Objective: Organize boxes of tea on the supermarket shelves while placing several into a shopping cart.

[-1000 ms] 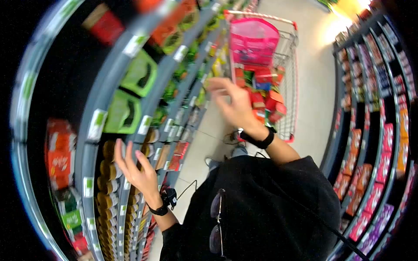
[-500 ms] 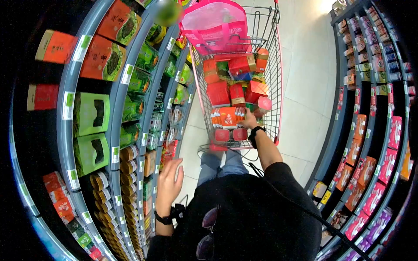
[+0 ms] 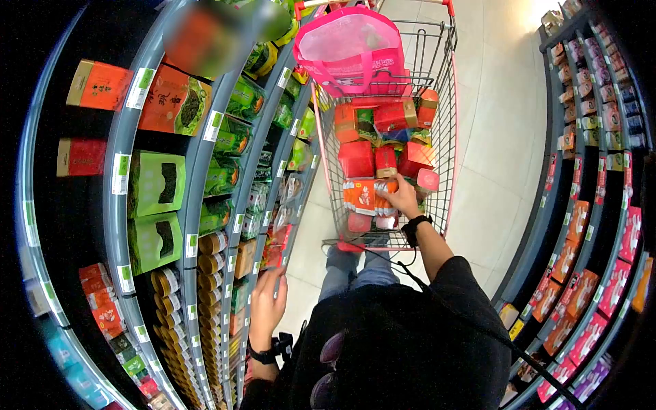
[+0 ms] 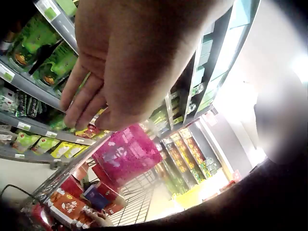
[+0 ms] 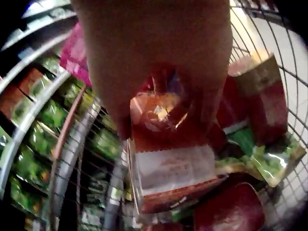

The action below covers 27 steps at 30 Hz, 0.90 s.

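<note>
My right hand point(image 3: 404, 198) is down inside the shopping cart point(image 3: 352, 247), gripping an orange snack pack point(image 3: 362, 195) by its right end. In the right wrist view, the fingers and thumb straddle the pack point(image 5: 175, 168), which has a white label panel on its side. Red boxes point(image 3: 356, 159) lie just beyond the pack, and pinkish-red canisters point(image 3: 359, 222) are on its near side. My left hand point(image 3: 268, 305) hangs beside the left shelf with nothing in it. Its fingers point(image 4: 86, 103) are loosely bent in the left wrist view.
A pink bag point(image 3: 350, 58) stands at the far end of the cart. Left shelves hold green boxes point(image 3: 156, 242), gold-lidded jars point(image 3: 213, 263) and orange boxes point(image 3: 174, 99). Another shelf with orange and pink packs point(image 3: 618, 253) runs along the right. A black cable point(image 3: 471, 318) crosses the torso.
My right hand has moved from above the cart's left side down into it, onto the orange pack. My left hand has drawn back from the jars on the shelf.
</note>
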Tool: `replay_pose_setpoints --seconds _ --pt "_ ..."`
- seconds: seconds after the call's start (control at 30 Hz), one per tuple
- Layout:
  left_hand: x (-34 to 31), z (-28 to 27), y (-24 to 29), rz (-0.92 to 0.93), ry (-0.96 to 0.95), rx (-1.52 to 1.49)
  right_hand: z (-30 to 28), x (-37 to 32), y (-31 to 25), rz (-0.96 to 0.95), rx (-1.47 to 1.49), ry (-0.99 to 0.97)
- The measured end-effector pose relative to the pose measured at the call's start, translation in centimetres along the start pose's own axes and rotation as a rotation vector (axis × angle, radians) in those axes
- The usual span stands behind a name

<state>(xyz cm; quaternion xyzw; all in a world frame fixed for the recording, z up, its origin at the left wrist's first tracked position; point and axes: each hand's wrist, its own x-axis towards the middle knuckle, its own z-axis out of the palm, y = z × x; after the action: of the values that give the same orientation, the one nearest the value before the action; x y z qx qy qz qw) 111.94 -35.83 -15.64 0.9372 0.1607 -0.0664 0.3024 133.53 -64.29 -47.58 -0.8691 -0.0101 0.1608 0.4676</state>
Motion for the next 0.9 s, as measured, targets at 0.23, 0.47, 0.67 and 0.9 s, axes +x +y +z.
replay_pose_setpoints --seconds 0.23,0.47,0.67,0.9 --pt "3.0 -0.1 1.9 0.09 0.066 -0.192 -10.9 -4.0 -11.2 -0.046 0.366 -0.004" --pt "3.5 -3.9 0.8 -0.048 -0.113 -0.986 -14.5 -12.6 -24.8 -0.424 0.844 -0.036" --pt "-0.5 -10.2 -3.1 0.09 -0.245 -1.585 -11.2 -18.4 -34.5 -1.171 0.245 -0.057" --pt "-8.4 -14.8 -9.1 0.214 0.243 -1.561 -3.1 -20.2 -40.0 -1.509 0.02 -0.025"
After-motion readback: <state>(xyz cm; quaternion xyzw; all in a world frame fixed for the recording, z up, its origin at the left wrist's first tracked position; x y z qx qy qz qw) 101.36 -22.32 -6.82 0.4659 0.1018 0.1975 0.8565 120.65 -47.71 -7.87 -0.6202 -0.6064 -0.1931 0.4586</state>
